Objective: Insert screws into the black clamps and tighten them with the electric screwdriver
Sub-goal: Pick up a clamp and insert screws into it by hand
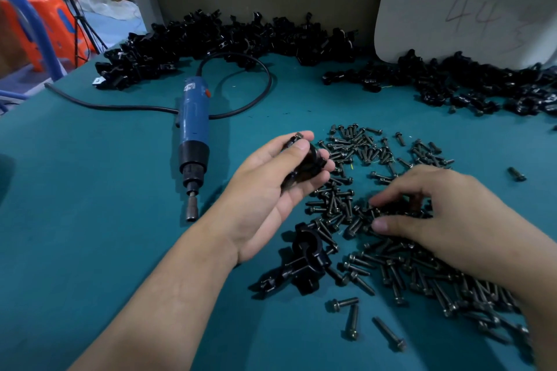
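Observation:
My left hand [271, 187] grips a black clamp [307, 164] above the green table, thumb across its top, with a screw head poking out near my fingertips. My right hand [437, 214] reaches into the pile of dark screws [355, 147], thumb and fingers curled down among them; whether a screw is pinched is hidden. Another black clamp [304, 262] lies on the table below my left hand. The blue electric screwdriver [194, 126] lies to the left, bit pointing toward me.
Heaps of black clamps line the back [217, 36] and the right [482, 81]. The screwdriver's black cable [259, 69] loops behind it. A grey board [467, 3] leans against the wall. The green mat [105, 190] covers the table.

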`<state>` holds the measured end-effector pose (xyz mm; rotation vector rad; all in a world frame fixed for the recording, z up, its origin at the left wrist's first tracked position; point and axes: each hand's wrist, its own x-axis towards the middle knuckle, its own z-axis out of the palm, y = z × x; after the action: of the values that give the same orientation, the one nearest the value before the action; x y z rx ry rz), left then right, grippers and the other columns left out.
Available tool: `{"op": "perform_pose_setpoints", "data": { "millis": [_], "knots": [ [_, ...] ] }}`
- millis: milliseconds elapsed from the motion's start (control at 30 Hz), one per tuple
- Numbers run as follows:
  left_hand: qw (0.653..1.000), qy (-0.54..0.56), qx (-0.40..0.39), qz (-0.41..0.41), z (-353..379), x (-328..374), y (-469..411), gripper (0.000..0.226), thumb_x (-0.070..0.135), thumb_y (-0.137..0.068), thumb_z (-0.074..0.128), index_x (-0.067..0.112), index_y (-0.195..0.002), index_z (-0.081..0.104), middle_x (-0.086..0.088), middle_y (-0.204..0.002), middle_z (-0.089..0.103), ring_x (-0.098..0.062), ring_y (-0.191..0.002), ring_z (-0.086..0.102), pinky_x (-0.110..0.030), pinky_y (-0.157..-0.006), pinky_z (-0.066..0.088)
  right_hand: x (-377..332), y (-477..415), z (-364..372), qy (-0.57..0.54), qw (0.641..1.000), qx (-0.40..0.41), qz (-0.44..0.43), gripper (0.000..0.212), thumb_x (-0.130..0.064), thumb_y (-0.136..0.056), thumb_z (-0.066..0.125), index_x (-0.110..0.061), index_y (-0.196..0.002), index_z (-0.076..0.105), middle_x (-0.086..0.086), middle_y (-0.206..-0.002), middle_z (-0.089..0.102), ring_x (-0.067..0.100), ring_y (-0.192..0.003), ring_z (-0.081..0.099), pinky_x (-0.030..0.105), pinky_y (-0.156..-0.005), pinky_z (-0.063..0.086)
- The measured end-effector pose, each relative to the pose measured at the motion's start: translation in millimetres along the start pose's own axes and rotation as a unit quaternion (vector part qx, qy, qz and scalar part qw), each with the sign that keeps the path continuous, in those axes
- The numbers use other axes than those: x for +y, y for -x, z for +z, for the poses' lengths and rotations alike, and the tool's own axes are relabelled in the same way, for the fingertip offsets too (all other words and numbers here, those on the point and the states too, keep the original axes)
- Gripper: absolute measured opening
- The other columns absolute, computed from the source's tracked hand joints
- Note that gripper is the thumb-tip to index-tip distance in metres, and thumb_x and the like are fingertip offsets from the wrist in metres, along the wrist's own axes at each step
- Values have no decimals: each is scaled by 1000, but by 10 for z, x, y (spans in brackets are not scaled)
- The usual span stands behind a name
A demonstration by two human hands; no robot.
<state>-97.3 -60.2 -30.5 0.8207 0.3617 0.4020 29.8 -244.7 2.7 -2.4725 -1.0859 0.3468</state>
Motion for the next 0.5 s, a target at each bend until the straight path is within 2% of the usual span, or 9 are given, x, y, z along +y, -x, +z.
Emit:
{"op": "perform_pose_setpoints", "data": {
  "millis": [67,133,200,300,500],
  "knots": [
    [1000,22,4,-11,-7,29,6,30,13,-103,58,-4,-128,64,-22,-109,74,-29,-99,75,-31,-86,62,18,-3,15,-2,1000,16,2,9,-45,-80,81,-46,-78,72,-26,-98,64,-4,-90,57,16,-69,40],
    [999,29,0,-19,-9,51,18,38,16,-97,64,-6,-128,65,-21,-110,74,-28,-100,74,-31,-87,62,29,-3,24,1,1000,19,1,12,-41,-82,80,-45,-74,72,-26,-88,66,-6,-84,59,13,-66,39],
    [999,29,-6,-22,-8,58,25,45,18,-90,68,-6,-128,64,-20,-110,73,-27,-101,74,-31,-89,61,32,7,14,-1,1000,10,3,12,-41,-82,81,-48,-79,71,-29,-83,65,-10,-82,57,13,-65,39],
    [999,28,-15,-30,-4,55,28,42,16,-95,64,-8,-130,61,-18,-107,73,-26,-100,74,-29,-88,61,46,36,6,4,1000,-23,5,22,-44,-79,82,-54,-91,67,-32,-92,63,-12,-89,54,11,-68,37],
    [999,19,-16,-44,4,68,38,42,17,-100,61,-10,-132,58,-17,-108,74,-23,-98,75,-25,-84,61,51,12,9,9,1000,6,-10,16,-39,-87,77,-53,-85,70,-33,-85,66,-14,-83,56,9,-63,35]
  ]
}}
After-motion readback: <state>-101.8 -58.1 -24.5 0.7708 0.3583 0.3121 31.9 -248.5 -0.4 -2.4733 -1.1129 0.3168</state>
